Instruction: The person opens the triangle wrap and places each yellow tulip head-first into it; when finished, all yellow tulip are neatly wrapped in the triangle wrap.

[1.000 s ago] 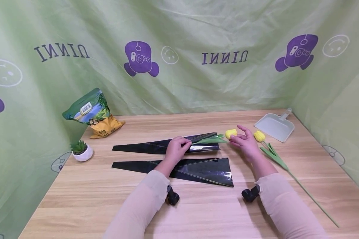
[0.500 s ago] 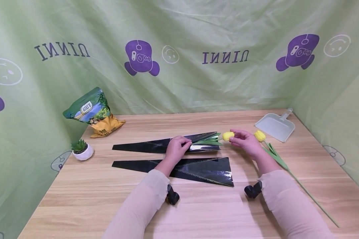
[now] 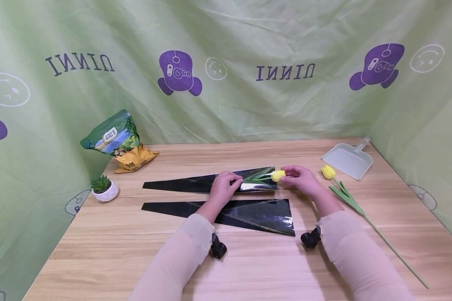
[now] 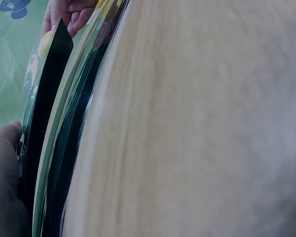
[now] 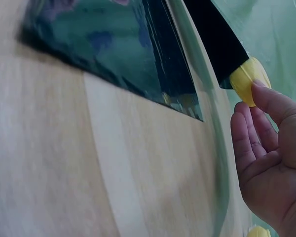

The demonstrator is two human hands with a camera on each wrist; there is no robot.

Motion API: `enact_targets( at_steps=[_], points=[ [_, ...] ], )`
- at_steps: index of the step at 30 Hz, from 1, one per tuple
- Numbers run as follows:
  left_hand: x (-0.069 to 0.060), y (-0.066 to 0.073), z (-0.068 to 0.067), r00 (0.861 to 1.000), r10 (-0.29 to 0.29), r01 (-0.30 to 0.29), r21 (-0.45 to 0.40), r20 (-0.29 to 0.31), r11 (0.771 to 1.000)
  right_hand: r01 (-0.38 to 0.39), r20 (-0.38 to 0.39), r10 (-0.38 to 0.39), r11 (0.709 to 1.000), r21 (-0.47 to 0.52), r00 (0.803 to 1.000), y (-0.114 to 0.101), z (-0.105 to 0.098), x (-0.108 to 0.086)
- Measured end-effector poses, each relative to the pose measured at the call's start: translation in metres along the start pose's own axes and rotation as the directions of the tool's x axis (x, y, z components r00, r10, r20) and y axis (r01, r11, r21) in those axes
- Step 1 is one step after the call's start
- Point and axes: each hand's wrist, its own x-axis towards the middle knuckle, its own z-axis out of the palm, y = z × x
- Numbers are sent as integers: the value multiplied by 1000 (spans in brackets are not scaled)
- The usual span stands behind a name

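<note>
In the head view, my right hand pinches the yellow bloom of an artificial tulip between thumb and fingers. The tulip's green leaves and upper stem lie inside a black flower wrapping sleeve with a clear front; the bloom sits at its wide mouth. My left hand pinches this sleeve near its middle, and the lower stem is hidden. The right wrist view shows the thumb against the bloom. In the left wrist view, my left thumb lies at the sleeve's edge.
A second black sleeve lies nearer me, partly under my left forearm. Another yellow tulip lies at the right. Behind it rests a grey dustpan. At the left stand a potted succulent and a green-and-yellow bag.
My right hand has moved left with the tulip, bringing its leaves and bloom farther into the sleeve's mouth. My left hand has stayed in place on the sleeve.
</note>
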Motion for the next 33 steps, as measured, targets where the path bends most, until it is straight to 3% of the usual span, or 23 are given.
enact_targets(
  at_steps=[8,25,33],
  points=[
    [0,0,1,1000,-1,1,-5,-9,1000,-20,29,18,998,58,999,-4,11,6],
    [0,4,-1,1000,-25,25,-17,-2,1000,33,54,-30,998,-58,998,-8,22,18],
    [1,4,-2,1000,-27,27,-22,0,999,36,94,-33,999,-31,995,-9,27,23]
  ],
)
